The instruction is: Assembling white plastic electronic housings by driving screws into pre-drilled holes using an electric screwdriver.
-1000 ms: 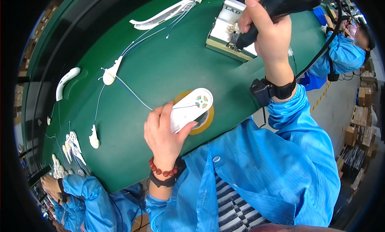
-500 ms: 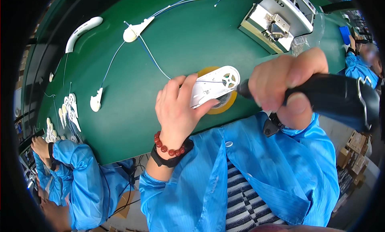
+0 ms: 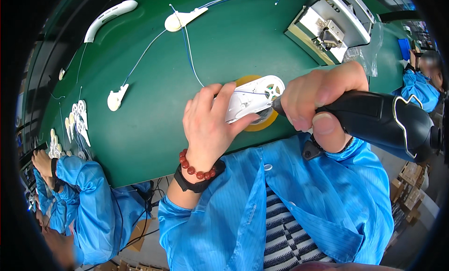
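My left hand [image 3: 209,113] is closed on a white plastic housing [image 3: 243,103], thumb along the near edge and fingers over its left end. A round part with spoke-like openings [image 3: 272,90] shows at the housing's right end, and a thin blue wire crosses it. Under the housing lies a roll of yellow tape [image 3: 255,127]. My right hand [image 3: 322,100] is wrapped round a black electric screwdriver [image 3: 374,116], held nearly level. Its tip is at the housing's right end, close to the round part; whether it touches a screw I cannot tell.
A white machine [image 3: 327,30] stands at the back right beside a clear plastic bag [image 3: 374,51]. A white wired part [image 3: 180,21], a smaller white piece [image 3: 116,98] and a curved white strip [image 3: 110,17] lie on the green table [image 3: 154,130]. Co-workers in blue sit left [image 3: 91,201] and far right.
The screwdriver has swung lower at its rear end, and its tip has come nearer the housing. My left hand keeps its hold. The view has shifted slightly.
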Demonstrator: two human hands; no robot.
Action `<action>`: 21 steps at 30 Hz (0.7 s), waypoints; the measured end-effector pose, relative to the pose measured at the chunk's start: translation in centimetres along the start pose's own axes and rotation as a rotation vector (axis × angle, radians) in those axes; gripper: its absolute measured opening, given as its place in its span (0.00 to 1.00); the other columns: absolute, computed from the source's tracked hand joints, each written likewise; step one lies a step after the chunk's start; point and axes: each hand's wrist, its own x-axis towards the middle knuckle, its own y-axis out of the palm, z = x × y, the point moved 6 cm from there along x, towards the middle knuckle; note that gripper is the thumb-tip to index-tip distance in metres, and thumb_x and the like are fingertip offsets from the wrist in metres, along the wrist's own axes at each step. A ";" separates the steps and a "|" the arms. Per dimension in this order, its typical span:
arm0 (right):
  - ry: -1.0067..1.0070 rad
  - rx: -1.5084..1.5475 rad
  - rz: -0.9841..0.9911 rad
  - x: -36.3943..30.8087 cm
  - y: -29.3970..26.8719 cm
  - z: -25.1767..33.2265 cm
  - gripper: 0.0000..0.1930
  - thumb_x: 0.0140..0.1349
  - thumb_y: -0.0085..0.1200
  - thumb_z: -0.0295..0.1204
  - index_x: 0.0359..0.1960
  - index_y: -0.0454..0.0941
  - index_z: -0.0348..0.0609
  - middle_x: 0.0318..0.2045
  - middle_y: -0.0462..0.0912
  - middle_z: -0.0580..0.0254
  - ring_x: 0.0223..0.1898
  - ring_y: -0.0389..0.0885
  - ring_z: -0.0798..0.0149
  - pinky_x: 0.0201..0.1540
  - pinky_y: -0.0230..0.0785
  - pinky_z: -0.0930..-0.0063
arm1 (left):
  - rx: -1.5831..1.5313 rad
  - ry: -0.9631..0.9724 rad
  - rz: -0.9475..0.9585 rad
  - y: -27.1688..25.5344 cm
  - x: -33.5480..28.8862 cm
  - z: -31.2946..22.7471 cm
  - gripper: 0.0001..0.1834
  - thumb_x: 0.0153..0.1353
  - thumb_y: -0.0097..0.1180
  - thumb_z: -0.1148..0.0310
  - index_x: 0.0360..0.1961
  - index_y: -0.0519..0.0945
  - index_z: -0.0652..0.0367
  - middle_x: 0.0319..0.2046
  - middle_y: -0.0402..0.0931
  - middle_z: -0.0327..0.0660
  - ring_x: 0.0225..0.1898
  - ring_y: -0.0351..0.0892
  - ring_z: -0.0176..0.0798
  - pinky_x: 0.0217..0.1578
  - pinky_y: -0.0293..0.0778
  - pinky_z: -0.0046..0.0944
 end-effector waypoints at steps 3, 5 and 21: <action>-0.033 -0.058 0.037 -0.1 0.8 0.2 0.16 0.66 0.61 0.30 0.44 0.64 0.44 0.23 0.76 0.63 0.21 0.73 0.69 0.27 0.69 0.70 | 0.013 0.012 0.000 -0.3 -0.2 0.2 0.37 0.38 0.77 0.53 0.51 0.80 0.54 0.44 0.77 0.40 0.41 0.79 0.47 0.40 0.73 0.45; -0.070 -0.147 0.101 0.0 1.2 0.5 0.16 0.65 0.61 0.28 0.43 0.64 0.43 0.23 0.76 0.63 0.21 0.73 0.69 0.27 0.69 0.70 | 0.038 0.035 -0.022 -0.3 -0.3 0.1 0.37 0.37 0.78 0.52 0.52 0.81 0.52 0.43 0.77 0.38 0.40 0.78 0.43 0.39 0.70 0.42; -0.336 0.218 0.102 -0.2 1.4 6.5 0.15 0.65 0.62 0.35 0.44 0.67 0.48 0.23 0.78 0.72 0.19 0.76 0.72 0.22 0.70 0.76 | -0.047 -0.003 0.163 -3.1 -1.1 -0.1 0.34 0.45 0.75 0.59 0.54 0.80 0.57 0.53 0.74 0.46 0.53 0.76 0.54 0.51 0.74 0.50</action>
